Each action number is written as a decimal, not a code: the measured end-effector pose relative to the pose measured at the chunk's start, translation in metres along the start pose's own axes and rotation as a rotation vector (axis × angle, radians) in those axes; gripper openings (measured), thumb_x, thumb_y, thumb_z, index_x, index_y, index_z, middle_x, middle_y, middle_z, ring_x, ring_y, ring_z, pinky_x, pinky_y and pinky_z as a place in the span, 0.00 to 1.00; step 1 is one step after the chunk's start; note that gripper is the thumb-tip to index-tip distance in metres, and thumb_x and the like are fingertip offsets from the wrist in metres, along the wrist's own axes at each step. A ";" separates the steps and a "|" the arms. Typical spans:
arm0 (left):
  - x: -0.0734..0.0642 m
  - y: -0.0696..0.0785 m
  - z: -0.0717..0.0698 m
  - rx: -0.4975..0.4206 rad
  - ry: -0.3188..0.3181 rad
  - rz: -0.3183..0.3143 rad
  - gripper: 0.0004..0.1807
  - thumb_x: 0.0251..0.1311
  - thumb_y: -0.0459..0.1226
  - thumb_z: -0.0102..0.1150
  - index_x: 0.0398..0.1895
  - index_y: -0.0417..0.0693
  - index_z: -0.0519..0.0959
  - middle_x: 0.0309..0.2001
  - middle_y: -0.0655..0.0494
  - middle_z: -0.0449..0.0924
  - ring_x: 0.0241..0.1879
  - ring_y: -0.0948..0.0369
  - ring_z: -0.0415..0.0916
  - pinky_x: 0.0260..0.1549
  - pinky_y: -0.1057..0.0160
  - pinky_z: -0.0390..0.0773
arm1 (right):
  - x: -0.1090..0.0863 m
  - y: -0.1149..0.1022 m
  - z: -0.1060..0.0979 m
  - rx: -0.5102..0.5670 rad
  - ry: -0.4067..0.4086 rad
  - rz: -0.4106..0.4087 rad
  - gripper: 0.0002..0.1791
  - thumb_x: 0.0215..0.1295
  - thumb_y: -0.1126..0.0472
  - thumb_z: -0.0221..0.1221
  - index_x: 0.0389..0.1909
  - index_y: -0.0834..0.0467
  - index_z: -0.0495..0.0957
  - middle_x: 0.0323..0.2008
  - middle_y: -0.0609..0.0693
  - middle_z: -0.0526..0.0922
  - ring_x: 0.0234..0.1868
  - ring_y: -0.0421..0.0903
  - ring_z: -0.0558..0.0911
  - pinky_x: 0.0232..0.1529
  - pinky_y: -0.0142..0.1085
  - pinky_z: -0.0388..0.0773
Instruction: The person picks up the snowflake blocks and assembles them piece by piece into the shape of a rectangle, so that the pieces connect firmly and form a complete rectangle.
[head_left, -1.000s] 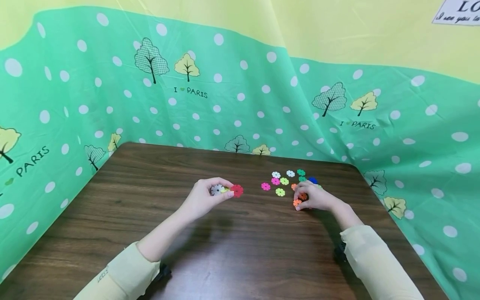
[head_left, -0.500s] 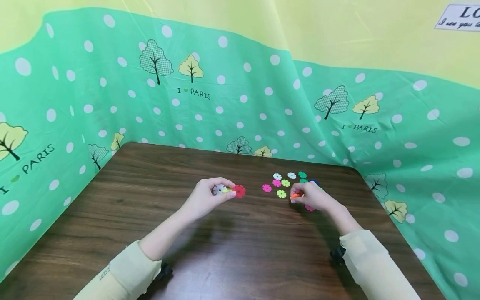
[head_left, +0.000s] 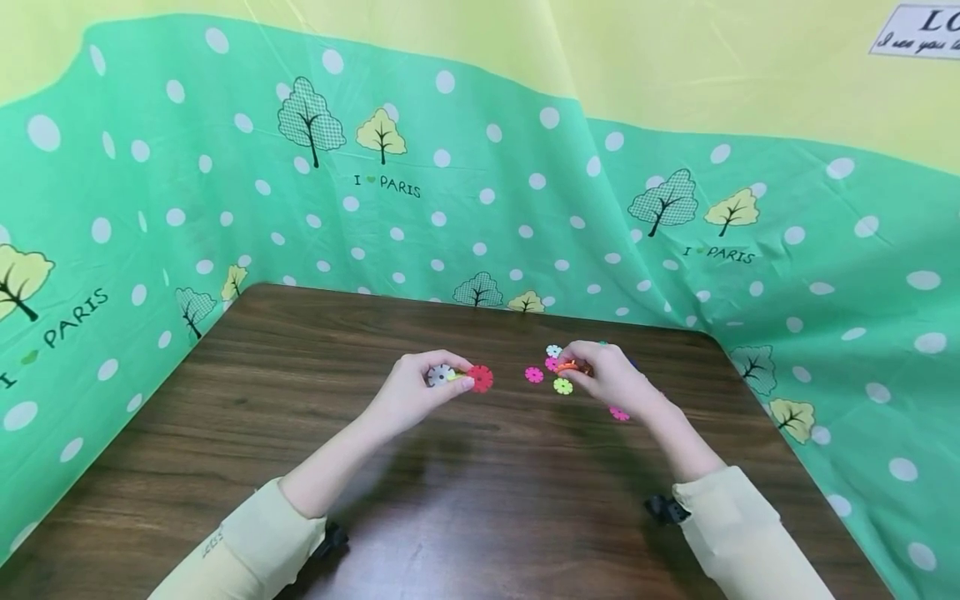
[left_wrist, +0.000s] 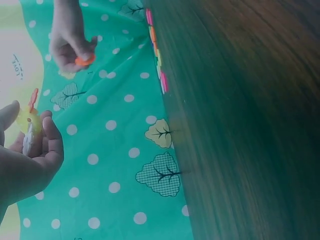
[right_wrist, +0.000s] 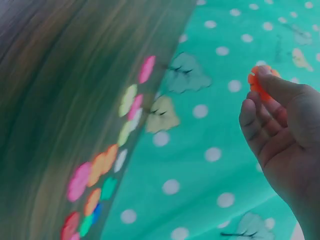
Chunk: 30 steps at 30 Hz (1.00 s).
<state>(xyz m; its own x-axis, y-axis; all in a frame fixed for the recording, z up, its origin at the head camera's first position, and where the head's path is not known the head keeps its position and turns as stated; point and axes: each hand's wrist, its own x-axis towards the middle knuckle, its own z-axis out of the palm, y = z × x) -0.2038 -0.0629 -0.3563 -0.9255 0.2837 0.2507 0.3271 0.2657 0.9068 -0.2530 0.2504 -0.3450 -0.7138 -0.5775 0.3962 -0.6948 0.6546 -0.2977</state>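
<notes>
My left hand (head_left: 405,393) pinches a small chain of notched plastic discs above the table. A red disc (head_left: 482,379) is at its right end, a pale grey disc (head_left: 438,376) at its left. Joining them is a yellow disc (left_wrist: 31,120), partly behind the fingers in the head view. To the right, my right hand (head_left: 615,377) is raised, an orange notched disc (right_wrist: 254,81) pinched between thumb and fingers. Below and around this hand lie loose discs, among them a pink one (head_left: 533,375) and a lime one (head_left: 563,386); the hand hides several others.
The dark wooden table (head_left: 300,467) ends at a green and yellow printed cloth (head_left: 420,242) behind and at the sides. In the right wrist view, several discs lie spread on the table, including a blurred magenta one (right_wrist: 79,182) and a green one (right_wrist: 108,188).
My right hand has picked up the orange disc from the pile and moved up and leftward with it. The left hand keeps its grip on the chain, almost still.
</notes>
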 end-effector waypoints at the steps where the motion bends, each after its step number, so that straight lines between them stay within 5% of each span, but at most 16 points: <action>1: 0.000 0.000 0.000 0.000 0.001 0.000 0.07 0.54 0.45 0.67 0.36 0.61 0.83 0.24 0.58 0.80 0.23 0.62 0.69 0.21 0.67 0.70 | 0.001 -0.005 -0.001 0.003 0.017 -0.007 0.08 0.52 0.64 0.68 0.31 0.55 0.79 0.26 0.41 0.78 0.22 0.37 0.69 0.23 0.31 0.70; 10: 0.003 0.001 0.004 -0.033 0.000 0.014 0.09 0.55 0.44 0.66 0.40 0.60 0.84 0.27 0.53 0.83 0.22 0.61 0.70 0.20 0.67 0.71 | 0.007 -0.042 -0.004 0.072 0.141 0.012 0.10 0.52 0.63 0.69 0.35 0.52 0.80 0.31 0.41 0.81 0.26 0.36 0.74 0.24 0.28 0.75; 20: 0.004 0.006 0.008 -0.067 0.010 0.033 0.09 0.55 0.44 0.66 0.39 0.57 0.84 0.29 0.51 0.84 0.24 0.58 0.73 0.23 0.62 0.77 | 0.011 -0.069 0.007 0.152 0.300 -0.078 0.13 0.46 0.66 0.72 0.34 0.53 0.83 0.32 0.42 0.85 0.29 0.37 0.79 0.31 0.30 0.77; 30: 0.005 0.006 0.012 -0.097 0.003 0.033 0.10 0.54 0.43 0.67 0.39 0.54 0.84 0.28 0.57 0.84 0.25 0.56 0.76 0.24 0.60 0.79 | 0.013 -0.077 0.018 0.226 0.314 -0.114 0.11 0.46 0.67 0.71 0.32 0.56 0.83 0.31 0.48 0.85 0.25 0.36 0.78 0.26 0.33 0.79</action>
<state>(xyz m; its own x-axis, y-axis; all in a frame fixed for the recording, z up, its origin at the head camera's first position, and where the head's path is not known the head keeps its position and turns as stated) -0.2042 -0.0490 -0.3531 -0.9154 0.2877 0.2816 0.3372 0.1657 0.9267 -0.2106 0.1834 -0.3328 -0.5940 -0.4397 0.6736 -0.7947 0.4510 -0.4063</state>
